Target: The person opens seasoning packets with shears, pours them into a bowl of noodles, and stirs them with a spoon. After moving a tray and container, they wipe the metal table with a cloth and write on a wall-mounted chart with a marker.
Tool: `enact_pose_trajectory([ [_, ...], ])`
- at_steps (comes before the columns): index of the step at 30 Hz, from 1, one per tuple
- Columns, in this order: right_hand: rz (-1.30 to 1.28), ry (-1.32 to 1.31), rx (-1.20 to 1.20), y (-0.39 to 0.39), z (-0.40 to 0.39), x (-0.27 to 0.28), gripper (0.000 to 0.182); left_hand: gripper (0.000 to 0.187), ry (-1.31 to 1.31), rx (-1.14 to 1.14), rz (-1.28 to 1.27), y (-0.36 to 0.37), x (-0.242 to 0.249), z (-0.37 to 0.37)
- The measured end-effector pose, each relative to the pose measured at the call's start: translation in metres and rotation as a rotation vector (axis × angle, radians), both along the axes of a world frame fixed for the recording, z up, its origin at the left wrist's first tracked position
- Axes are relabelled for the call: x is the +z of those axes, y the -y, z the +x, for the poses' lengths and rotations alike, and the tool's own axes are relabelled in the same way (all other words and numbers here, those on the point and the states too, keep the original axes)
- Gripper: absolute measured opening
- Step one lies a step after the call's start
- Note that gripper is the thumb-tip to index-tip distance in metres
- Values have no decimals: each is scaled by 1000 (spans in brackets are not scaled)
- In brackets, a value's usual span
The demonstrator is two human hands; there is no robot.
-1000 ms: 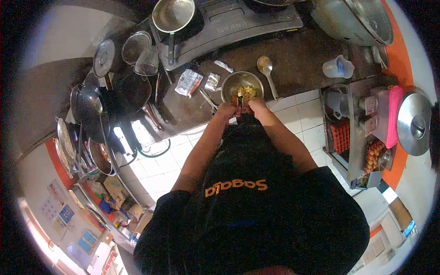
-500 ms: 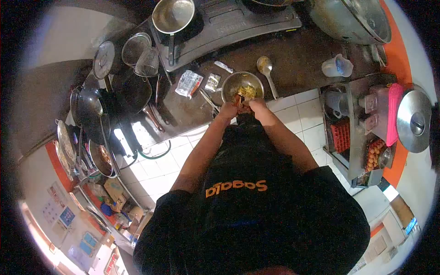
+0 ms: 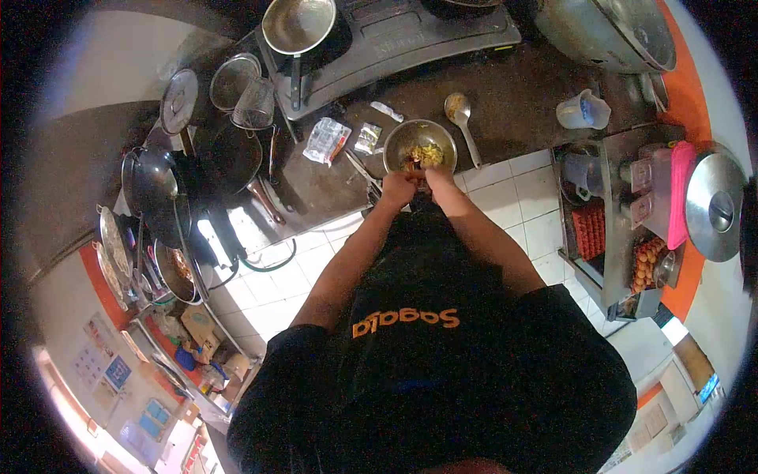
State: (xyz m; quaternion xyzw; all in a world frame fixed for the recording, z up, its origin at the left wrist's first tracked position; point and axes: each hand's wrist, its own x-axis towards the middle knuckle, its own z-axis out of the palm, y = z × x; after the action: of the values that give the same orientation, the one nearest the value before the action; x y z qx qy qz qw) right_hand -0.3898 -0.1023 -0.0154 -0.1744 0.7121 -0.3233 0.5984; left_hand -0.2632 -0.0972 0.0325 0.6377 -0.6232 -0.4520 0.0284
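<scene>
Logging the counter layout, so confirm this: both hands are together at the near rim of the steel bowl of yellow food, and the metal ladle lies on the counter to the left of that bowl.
One detail is wrong. The head view shows the metal ladle lying to the right of the steel bowl, not the left. The left hand and right hand are indeed together at its near rim, on the counter.

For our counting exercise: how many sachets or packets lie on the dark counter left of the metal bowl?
3: a large clear packet, a small sachet beside the metal bowl, and a white sachet nearer the stove. Others may be hidden.
</scene>
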Motion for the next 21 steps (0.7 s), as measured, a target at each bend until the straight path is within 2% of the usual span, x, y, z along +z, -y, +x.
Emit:
enact_pose_trajectory([
  [4, -3, -102, -13, 8, 5, -11, 29, 23, 23, 10, -7, 5, 41, -7],
  [7, -8, -172, 0, 13, 8, -22, 30, 24, 167, 6, 19, 6, 46, -11],
  [9, -5, -218, 25, 14, 8, -35, 31, 24, -50, 59, -116, 3, 42, -12],
  [13, -24, -303, 97, 12, 5, -29, 31, 18, -17, 84, -245, -2, 32, -12],
  [15, 32, -134, -141, 12, 7, 39, 30, 18, -251, 449, 113, -3, 30, -7],
  [16, 31, -134, -143, 10, 5, 41, 30, 18, -253, 447, 111, -3, 27, -6],
  [18, 106, 137, -30, 5, -1, 41, 30, 16, -400, 673, 230, -6, 12, 1],
  [19, 103, 136, -30, 2, -4, 46, 30, 16, -57, 34, -41, -5, -21, 13],
  [20, 57, 305, 12, -2, -8, 52, 29, 16, -57, 33, -42, -13, -58, 16],
  [21, 12, 474, 54, -4, -10, 57, 29, 17, -274, 170, -121, -23, -94, 19],
])
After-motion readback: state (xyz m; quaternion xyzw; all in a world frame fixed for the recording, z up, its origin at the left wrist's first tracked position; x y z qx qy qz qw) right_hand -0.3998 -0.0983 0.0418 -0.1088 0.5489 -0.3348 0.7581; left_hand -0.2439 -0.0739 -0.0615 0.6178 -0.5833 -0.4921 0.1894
